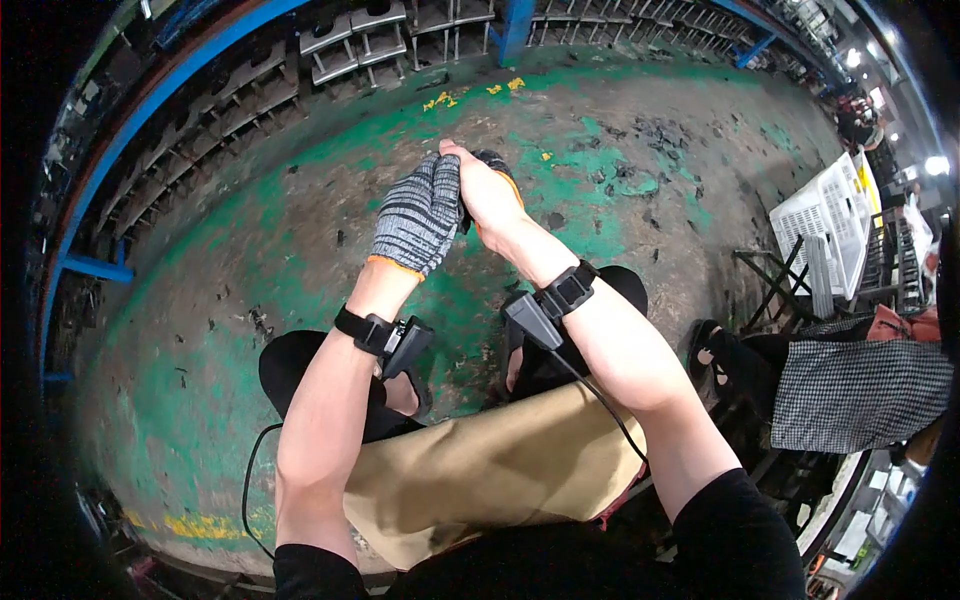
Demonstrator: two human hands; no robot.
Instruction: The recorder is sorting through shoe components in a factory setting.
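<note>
Out in front of me, my two hands are together over the floor. My left hand (420,215) wears a grey-and-black striped knit glove with an orange cuff, its fingers closed and pressed against my right hand. A second knit glove (492,160), dark grey with an orange edge, shows behind and beside my bare right hand (488,200). Left fingers appear to grip this glove between the hands. My right thumb points up, while the other right fingers are hidden behind the hand and the glove. Black straps with small grey devices (533,320) circle both wrists.
Tan cloth (490,470) covers my lap. Worn green floor (330,230) spreads ahead, with metal frames (350,45) on a blue rack (140,120) around it. On the right stand a white plastic crate (820,220) and a person in a checked apron (860,395). Black cables hang from my wrists.
</note>
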